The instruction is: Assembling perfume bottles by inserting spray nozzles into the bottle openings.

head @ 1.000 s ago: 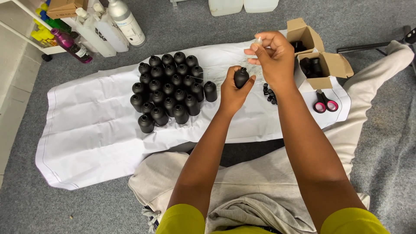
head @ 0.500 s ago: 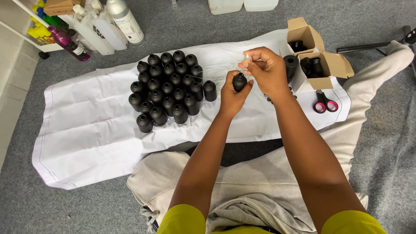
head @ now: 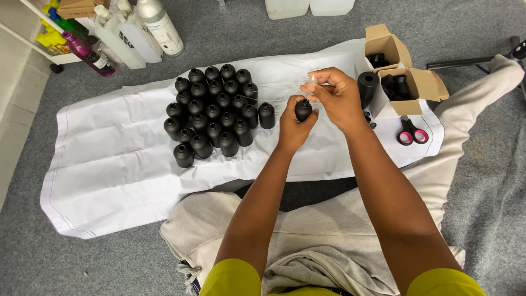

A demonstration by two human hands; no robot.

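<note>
My left hand (head: 293,125) grips a small black bottle (head: 303,110) upright above a white sheet (head: 120,159). My right hand (head: 335,97) is at the bottle's top, pinching a small clear part (head: 312,81) between thumb and fingers. Left of my hands, several matching black bottles (head: 213,112) stand in a tight cluster on the sheet. An open cardboard box (head: 402,79) with black parts inside sits to the right, with a black cylinder (head: 367,87) beside it.
Pink-handled scissors (head: 411,131) lie on the sheet near the box. White spray and pump bottles (head: 148,30) and coloured bottles (head: 82,46) stand at the top left on grey carpet. White jugs (head: 309,6) stand at the top edge. My legs are stretched out below.
My right hand has come down from above the bottle to its top, and both hands have drawn slightly closer together. The bottles on the sheet have not moved.
</note>
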